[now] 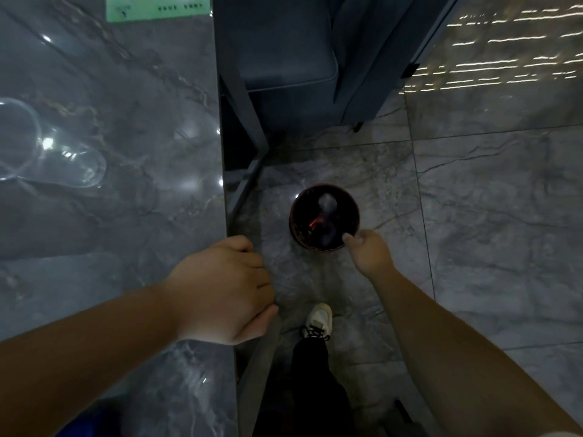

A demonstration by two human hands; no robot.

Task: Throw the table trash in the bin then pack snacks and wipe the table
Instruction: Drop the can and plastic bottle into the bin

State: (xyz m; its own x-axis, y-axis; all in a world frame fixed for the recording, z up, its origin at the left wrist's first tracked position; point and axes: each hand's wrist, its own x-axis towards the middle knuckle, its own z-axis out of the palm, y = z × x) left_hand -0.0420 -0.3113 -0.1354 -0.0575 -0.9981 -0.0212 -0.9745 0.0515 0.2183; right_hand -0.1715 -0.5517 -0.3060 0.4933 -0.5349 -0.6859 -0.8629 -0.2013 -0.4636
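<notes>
A round dark bin (324, 191) stands on the floor to the right of the grey marble table (126, 216). Inside it lie a pale blurred piece of trash (326, 205) and something red (314, 224). My right hand (369, 252) hovers over the bin's near right rim, fingers loosely curled down, and I see nothing in it. My left hand (225, 290) rests on the table's right edge with its fingers curled over the edge. A clear plastic cup (47, 152) lies on its side on the table at the left.
A green card (157, 7) lies at the table's far end. A dark blue upholstered chair (299, 58) stands beyond the bin beside the table. My shoe (318, 320) and dark trouser leg are on the tiled floor below the bin. Something blue (91, 421) shows at the bottom left.
</notes>
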